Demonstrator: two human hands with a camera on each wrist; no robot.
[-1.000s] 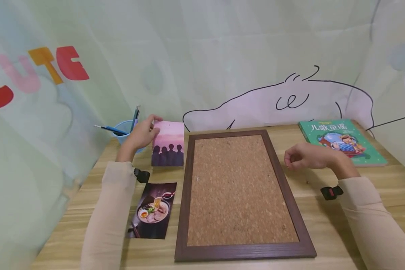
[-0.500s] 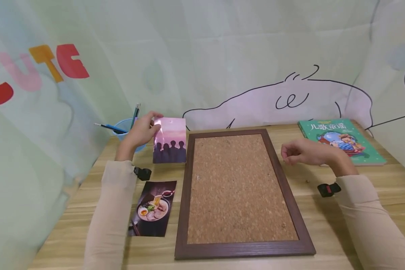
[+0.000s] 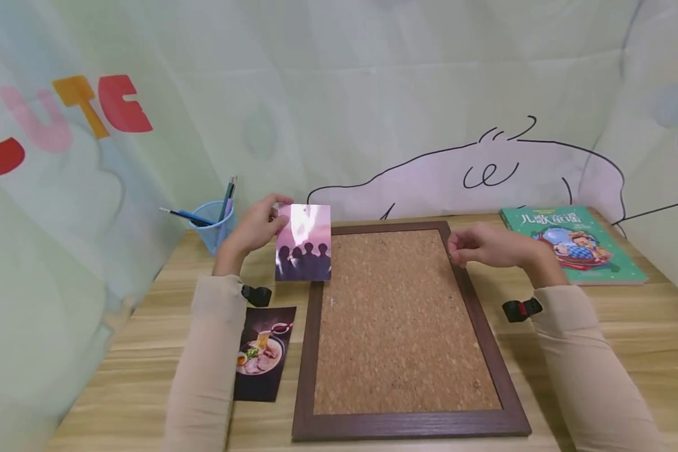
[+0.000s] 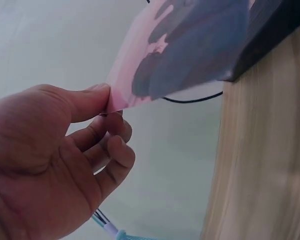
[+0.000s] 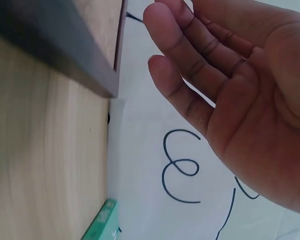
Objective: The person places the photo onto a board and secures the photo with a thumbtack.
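Observation:
My left hand (image 3: 255,227) pinches the upper left corner of a photo print (image 3: 307,262) between thumb and finger. The print has a pink sky and several dark silhouettes, with glare near its top. It overlaps the upper left corner of a brown-framed cork board (image 3: 401,326); in the left wrist view the print (image 4: 190,55) slants up from the fingertips. Above the board's right frame edge, my right hand (image 3: 488,245) has thumb and fingers drawn together, with a tiny dark pin-like thing at the tips. The right wrist view cuts off those fingertips.
A photo of a ramen bowl (image 3: 264,361) lies left of the board, partly covered by the left sleeve. Behind the left hand stands a blue mesh pen cup (image 3: 208,233). A green children's book (image 3: 610,263) lies at the back right, before a curtain (image 3: 373,125).
My left hand has carried the silhouette photo rightward until it overlaps the board's corner. My right hand has come left and slightly up to the board's right edge.

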